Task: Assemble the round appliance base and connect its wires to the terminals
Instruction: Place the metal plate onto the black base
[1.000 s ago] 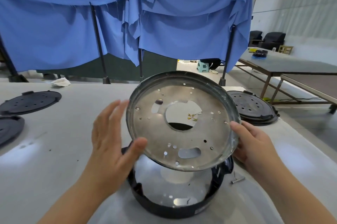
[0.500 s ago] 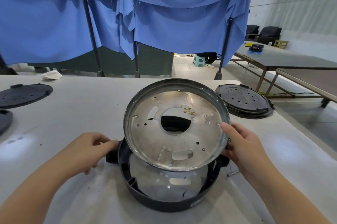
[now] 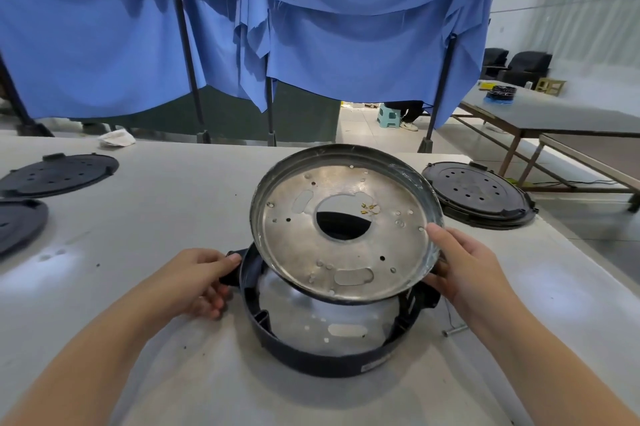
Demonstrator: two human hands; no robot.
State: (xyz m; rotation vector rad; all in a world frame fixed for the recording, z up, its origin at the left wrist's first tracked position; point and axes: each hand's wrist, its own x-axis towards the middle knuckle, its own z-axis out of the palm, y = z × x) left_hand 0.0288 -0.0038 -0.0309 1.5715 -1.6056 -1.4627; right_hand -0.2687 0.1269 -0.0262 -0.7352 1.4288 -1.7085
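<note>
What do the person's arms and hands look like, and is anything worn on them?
Both forearms are bare as far as the frame shows, with no sleeves. The left hand and right hand wear no gloves; no rings, watch or markings show. The fingers have short nails.

A pale grey worktable (image 3: 145,217) carries the parts. A black ring-shaped housing (image 3: 322,353) stands on it near the front edge. A black perforated round cover (image 3: 474,193) lies flat at the right, two more black covers (image 3: 62,172) (image 3: 17,224) at the left edge. A small metal pin (image 3: 455,331) lies just right of the housing. A crumpled white rag (image 3: 117,138) rests at the far edge.
</note>
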